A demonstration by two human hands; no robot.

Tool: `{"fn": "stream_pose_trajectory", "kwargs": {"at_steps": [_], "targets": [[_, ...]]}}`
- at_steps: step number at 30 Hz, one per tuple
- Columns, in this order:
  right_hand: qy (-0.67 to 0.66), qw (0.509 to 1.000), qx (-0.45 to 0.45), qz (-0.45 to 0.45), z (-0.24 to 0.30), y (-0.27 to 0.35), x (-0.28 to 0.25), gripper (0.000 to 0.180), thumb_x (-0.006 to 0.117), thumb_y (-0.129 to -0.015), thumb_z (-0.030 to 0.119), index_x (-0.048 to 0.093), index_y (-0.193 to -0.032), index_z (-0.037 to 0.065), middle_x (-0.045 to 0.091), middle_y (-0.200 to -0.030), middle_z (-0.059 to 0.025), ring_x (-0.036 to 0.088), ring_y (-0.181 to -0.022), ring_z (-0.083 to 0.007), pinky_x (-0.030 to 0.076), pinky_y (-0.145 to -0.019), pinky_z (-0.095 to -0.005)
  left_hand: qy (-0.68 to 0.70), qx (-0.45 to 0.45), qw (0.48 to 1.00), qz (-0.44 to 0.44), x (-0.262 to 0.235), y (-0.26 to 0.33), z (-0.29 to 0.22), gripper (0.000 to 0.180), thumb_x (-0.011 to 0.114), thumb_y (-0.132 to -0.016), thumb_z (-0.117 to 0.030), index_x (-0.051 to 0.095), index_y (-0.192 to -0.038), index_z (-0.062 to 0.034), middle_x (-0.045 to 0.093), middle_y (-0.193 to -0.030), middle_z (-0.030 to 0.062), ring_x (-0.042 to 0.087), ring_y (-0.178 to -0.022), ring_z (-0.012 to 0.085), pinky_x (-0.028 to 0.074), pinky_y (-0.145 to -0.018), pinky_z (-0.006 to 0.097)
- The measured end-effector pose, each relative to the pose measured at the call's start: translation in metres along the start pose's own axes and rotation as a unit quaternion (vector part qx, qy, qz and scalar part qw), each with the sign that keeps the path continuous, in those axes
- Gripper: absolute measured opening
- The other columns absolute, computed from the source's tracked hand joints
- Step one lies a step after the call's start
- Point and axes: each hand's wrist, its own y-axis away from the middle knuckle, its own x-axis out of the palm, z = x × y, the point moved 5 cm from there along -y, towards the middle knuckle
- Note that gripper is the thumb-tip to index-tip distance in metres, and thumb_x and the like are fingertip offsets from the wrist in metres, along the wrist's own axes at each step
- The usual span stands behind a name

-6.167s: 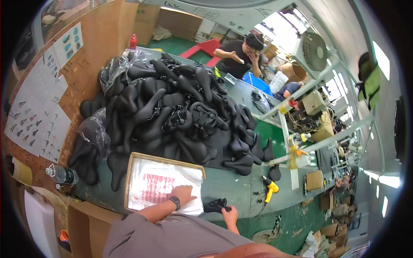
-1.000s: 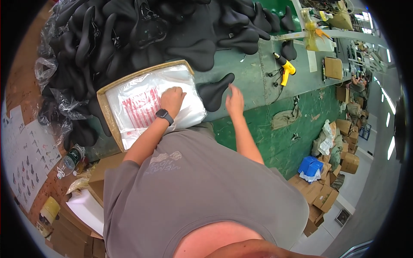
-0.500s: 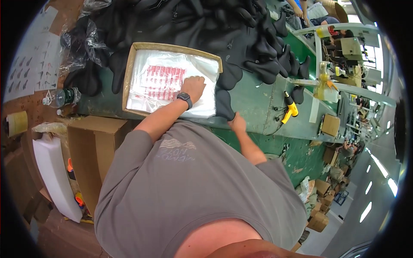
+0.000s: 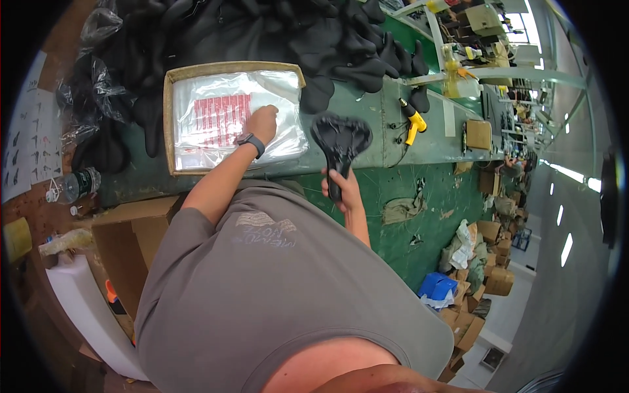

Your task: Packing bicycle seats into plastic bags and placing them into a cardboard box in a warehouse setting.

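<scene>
Right hand: the right hand point(image 4: 342, 188) is closed around the narrow nose of a black bicycle saddle point(image 4: 341, 141), held off the bench edge with the wide rear end pointing to about 12 o'clock; gripping by the nose leaves the broad part free and clear of the fingers.

Left hand: the left hand point(image 4: 262, 122) lies flat and open, palm down, on the top sheet of a stack of clear plastic bags point(image 4: 229, 118); the fingers are spread toward 1 o'clock, as if to pin or peel one thin sheet. A dark watch sits on the wrist.

Bags: they lie in a shallow cardboard tray point(image 4: 168, 124), whose raised rim keeps the slippery stack squared up. Red print marks the top bag; I leave it unread.

Saddle's place: at about 3 o'clock from the tray, just beside it, over the front edge of the green bench point(image 4: 386, 137).

Saddle pile: a heap of black saddles point(image 4: 262, 33) fills the bench from 10 to 1 o'clock, within arm's reach of the tray.

Yellow tool: a yellow-handled tool point(image 4: 413, 124) rests on the bench at 3 o'clock from the held saddle, apart from it.

Bottle: a water bottle point(image 4: 72, 185) lies at 9 o'clock, off the working area.

Cardboard box: an open cardboard box point(image 4: 124, 242) stands below the bench at 8 o'clock, near the person's left side.
</scene>
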Motion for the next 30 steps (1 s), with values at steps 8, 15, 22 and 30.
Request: {"fn": "stream_pose_trajectory", "kwargs": {"at_steps": [8,15,22,30], "targets": [[0.515,0.848,-0.124,0.028,0.005,-0.122,0.085,0.079,0.083,-0.081,0.013,0.044,-0.15,0.01,0.073,-0.103,-0.0184,0.072,-0.082,-0.0323,0.057,-0.069,-0.0432,0.072,-0.061,0.964,-0.248,-0.098,0.022,-0.007,0.023,0.052,-0.106,-0.018,0.066,-0.111,-0.0015,0.068,-0.106,0.0207,0.063,-0.101,0.0435,0.049,-0.088,0.051],[0.494,0.866,-0.013,0.072,0.036,-0.104,0.149,0.114,0.085,-0.077,0.009,0.012,-0.165,0.009,0.069,-0.085,-0.013,0.069,-0.07,-0.028,0.055,-0.058,-0.0408,0.074,0.362,0.926,-0.075,-0.247,0.089,-0.153,0.009,0.055,-0.102,-0.007,0.064,-0.103,-0.0049,0.06,-0.13,0.0189,0.057,-0.12,0.0369,0.04,-0.111,0.051],[0.112,0.988,-0.052,0.097,0.088,-0.105,0.208,0.048,0.075,-0.092,0.009,0.052,-0.134,0.005,0.067,-0.11,-0.0113,0.066,-0.074,-0.0199,0.053,-0.056,-0.0319,0.612,-0.08,0.781,0.095,-0.265,0.095,-0.07,0.025,0.054,-0.107,-0.025,0.061,-0.116,-0.0024,0.064,-0.114,0.0102,0.063,-0.097,0.0185,0.051,-0.089,0.034],[0.352,0.873,-0.317,0.113,0.179,-0.186,0.234,0.051,0.072,-0.092,0.003,0.061,-0.141,0.003,0.074,-0.125,-0.0133,0.071,-0.113,-0.0257,0.055,-0.098,-0.0371,0.607,-0.147,0.757,-0.192,-0.358,-0.071,-0.007,0.04,0.064,-0.104,-0.028,0.061,-0.133,-0.0022,0.069,-0.121,0.0113,0.067,-0.104,0.0197,0.059,-0.08,0.032]]}}
